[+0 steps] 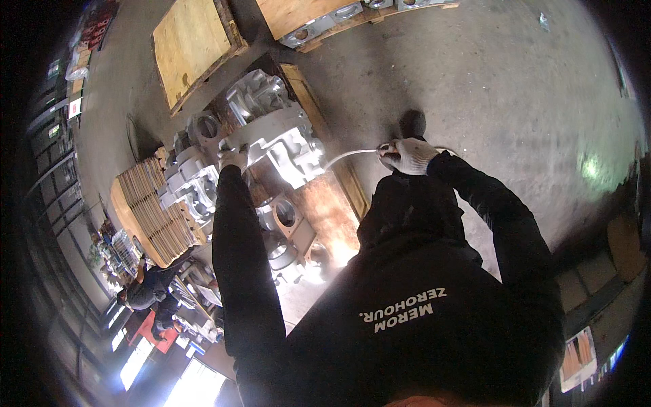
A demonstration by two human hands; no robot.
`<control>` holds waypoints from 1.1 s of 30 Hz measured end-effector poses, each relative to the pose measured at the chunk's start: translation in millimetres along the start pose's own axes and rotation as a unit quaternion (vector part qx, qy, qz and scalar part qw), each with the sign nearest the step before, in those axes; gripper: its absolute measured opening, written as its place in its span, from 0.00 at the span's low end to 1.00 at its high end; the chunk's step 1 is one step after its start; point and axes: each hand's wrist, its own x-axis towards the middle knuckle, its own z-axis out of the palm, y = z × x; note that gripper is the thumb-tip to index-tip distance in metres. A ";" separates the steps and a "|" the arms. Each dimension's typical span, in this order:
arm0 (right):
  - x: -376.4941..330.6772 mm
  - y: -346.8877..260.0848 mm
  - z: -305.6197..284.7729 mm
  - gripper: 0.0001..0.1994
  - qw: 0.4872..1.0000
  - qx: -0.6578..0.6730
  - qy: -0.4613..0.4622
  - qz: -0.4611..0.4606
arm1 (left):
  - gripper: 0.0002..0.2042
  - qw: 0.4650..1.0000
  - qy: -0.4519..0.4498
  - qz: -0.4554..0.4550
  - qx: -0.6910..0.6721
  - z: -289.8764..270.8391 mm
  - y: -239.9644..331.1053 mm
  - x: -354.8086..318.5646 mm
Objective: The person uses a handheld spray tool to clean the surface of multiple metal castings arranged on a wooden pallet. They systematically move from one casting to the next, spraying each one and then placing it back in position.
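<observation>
My left hand (232, 159), in a pale work glove, grips the left edge of a large silvery metal casting (288, 146). The casting lies tilted over a wooden pallet (325, 203), among similar parts. Out to the right, my gloved right hand (407, 156) is closed round a thin, pale, curved hose-like line (349, 154). One end of that line reaches the casting's right side; the rest passes behind my right wrist. Its exact kind I cannot make out. Another casting (256, 95) sits just beyond.
Flanged castings (286, 211) and cylindrical parts lie on the pallet's near side. Left of it stands a stack of brown cardboard sheets (152, 210). A wooden crate (193, 44) and another loaded pallet (319, 24) are farther off. Another person (149, 288) is at the lower left.
</observation>
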 end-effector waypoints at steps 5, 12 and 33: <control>8.6 36.1 18.5 0.15 0.998 -0.046 0.018 0.030 | 0.54 0.995 -0.011 -0.079 -0.062 -30.8 42.5 -33.3; 16.0 42.2 22.2 0.17 0.994 0.054 0.060 0.073 | 0.58 0.998 -0.060 -0.028 -0.018 -26.0 26.4 -25.6; 148.3 41.7 26.5 0.16 0.983 -0.034 0.182 0.017 | 0.50 0.994 -0.104 0.010 0.030 -47.3 50.7 -39.2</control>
